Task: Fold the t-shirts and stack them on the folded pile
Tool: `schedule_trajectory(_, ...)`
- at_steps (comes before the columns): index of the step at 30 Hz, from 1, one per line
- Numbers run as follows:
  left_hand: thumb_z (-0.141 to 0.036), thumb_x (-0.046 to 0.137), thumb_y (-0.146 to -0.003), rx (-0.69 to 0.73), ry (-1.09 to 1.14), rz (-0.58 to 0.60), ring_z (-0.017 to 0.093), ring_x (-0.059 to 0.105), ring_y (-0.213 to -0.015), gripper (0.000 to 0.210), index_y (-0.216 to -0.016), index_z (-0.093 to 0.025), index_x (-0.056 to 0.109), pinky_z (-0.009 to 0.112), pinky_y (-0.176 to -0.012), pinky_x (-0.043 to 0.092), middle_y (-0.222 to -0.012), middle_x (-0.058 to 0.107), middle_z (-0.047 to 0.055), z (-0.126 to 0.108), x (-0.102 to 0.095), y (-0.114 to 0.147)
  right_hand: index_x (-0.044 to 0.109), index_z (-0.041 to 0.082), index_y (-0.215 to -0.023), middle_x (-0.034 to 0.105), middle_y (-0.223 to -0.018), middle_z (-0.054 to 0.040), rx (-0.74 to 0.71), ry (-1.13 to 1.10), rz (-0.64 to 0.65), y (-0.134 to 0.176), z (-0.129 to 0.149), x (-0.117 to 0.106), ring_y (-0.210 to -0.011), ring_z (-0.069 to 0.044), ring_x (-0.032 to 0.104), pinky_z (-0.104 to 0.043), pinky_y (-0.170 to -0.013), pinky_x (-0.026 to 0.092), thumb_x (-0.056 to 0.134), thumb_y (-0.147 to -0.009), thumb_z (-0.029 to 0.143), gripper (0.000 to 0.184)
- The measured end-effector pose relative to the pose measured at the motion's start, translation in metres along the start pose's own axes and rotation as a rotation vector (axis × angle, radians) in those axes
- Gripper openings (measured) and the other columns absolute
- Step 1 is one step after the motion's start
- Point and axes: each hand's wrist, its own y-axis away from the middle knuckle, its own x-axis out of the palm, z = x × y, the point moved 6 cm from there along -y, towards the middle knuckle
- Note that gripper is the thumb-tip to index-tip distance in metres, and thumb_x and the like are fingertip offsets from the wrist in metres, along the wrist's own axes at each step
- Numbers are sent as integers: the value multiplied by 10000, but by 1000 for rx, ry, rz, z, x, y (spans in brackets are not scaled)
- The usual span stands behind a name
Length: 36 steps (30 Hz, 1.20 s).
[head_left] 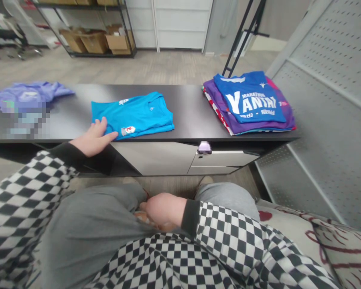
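Note:
A bright blue T-shirt [135, 114], folded into a flat rectangle, lies on the dark tabletop [186, 108]. My left hand [98, 138] rests at its near left corner, fingers spread, with fingertips touching the cloth. Low in my lap, between the thighs, is my right hand [164, 210]. Its fingers are curled and mostly hidden; a small orange-brown patch shows beside them, too unclear to name. Right of the blue shirt sits a stack of folded shirts [249, 102], topped by a royal blue one with white "Marathon Yantai" lettering. A crumpled lavender shirt [33, 96] lies at the far left.
Below the tabletop are grey cabinet doors and drawers [219, 158]. A perforated grey metal panel [319, 100] stands close on the right. Behind the table are a shelf with cardboard boxes [93, 41], white cabinets [183, 24] and a black stand [243, 36].

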Motion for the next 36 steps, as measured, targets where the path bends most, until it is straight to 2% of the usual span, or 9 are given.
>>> schedule_trajectory(4,-759,556,-1033,43,208,50,412,529,-1646,1014,-1868,-214,373,532,-1383,425,-1833,476,123,-19,-22,38,743,211,-1365,867,-1081,-132,48,22,0,7,-1,-15,-947,-325,864,-366,-678,651,655,-1072,313,323)
schedule_trajectory(8,-473,634,-902,268,102,-97,408,434,-1699,897,-1711,-91,578,536,-1435,317,-1810,488,199,-6,-37,26,756,192,-1295,865,-1112,-145,80,30,-62,21,4,-38,-988,-342,861,-370,-689,620,587,-1108,281,267)
schedule_trajectory(11,-322,656,-814,318,-28,-3,416,416,-1690,986,-1732,5,505,554,-1409,322,-1835,403,278,8,-17,10,755,194,-1229,864,-1167,-150,78,26,-141,28,9,-53,-1031,-327,856,-369,-742,612,559,-1139,294,238)
schedule_trajectory(14,-287,643,-938,308,-199,27,413,475,-1606,912,-1778,3,437,567,-1362,342,-1789,446,294,3,-5,10,744,200,-1246,862,-1157,-137,72,59,-220,32,11,-60,-1021,-307,845,-377,-781,610,572,-1139,282,219)
schedule_trajectory(18,-340,600,-1062,261,-317,-12,419,599,-1373,711,-1734,-108,568,566,-1222,435,-1590,626,241,-22,-14,26,659,189,-1508,832,-1303,-139,27,149,-562,43,11,-87,-1196,-303,779,-446,-1003,603,570,-1165,286,367)
schedule_trajectory(22,-353,578,-1060,326,-286,-37,387,679,-1238,553,-1557,-175,742,581,-1181,433,-1350,744,180,-55,-23,35,567,184,-1686,620,-1713,-170,27,249,-937,54,4,-125,-1618,-323,504,-511,-1312,418,505,-1210,326,501)
schedule_trajectory(26,-387,561,-1060,328,-177,-135,387,703,-1182,417,-1287,-184,846,541,-1110,508,-1244,761,170,-88,-19,28,477,153,-1778,430,-1861,-194,108,265,-1030,45,-16,-151,-1748,-383,317,-597,-1448,180,681,-1142,467,738)
schedule_trajectory(31,-395,605,-1035,299,-25,-311,406,686,-1248,320,-1033,-179,840,544,-1121,558,-1338,717,197,-117,-11,13,482,122,-1766,516,-1784,-232,238,197,-1115,50,-36,-172,-1680,-389,420,-603,-1444,178,740,-1097,461,794)
schedule_trajectory(36,-449,620,-1059,420,78,-244,399,713,-1272,337,-1131,-177,804,543,-1175,576,-1276,745,181,-134,0,5,623,155,-1640,637,-1673,-200,344,192,-1173,74,-60,-190,-1561,-366,555,-623,-1433,174,633,-1087,228,558)
